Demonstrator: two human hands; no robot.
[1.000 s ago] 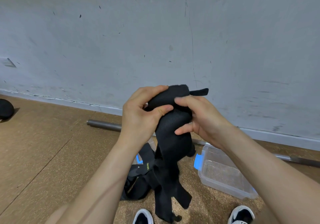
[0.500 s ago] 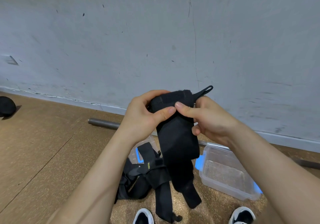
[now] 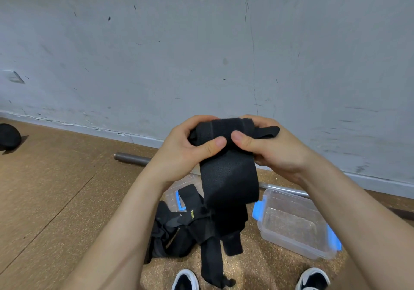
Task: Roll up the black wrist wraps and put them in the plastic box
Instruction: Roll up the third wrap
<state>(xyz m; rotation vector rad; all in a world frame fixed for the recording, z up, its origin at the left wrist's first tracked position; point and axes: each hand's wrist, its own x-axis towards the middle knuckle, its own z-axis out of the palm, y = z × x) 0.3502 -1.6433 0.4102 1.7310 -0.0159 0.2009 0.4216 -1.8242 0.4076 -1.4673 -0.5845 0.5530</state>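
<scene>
Wrist wrap (image 3: 228,177) black, half-rolled, seemingly ribbed, loose-tailed.

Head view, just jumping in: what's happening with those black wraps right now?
A person is rolling one black wrist wrap, held up in front of them. The left hand and right hand both grip its rolled top, and the unrolled tail hangs down. More wraps lie in a loose pile on the floor. The clear plastic box sits open to the right, with no wrap in it yet.
</scene>
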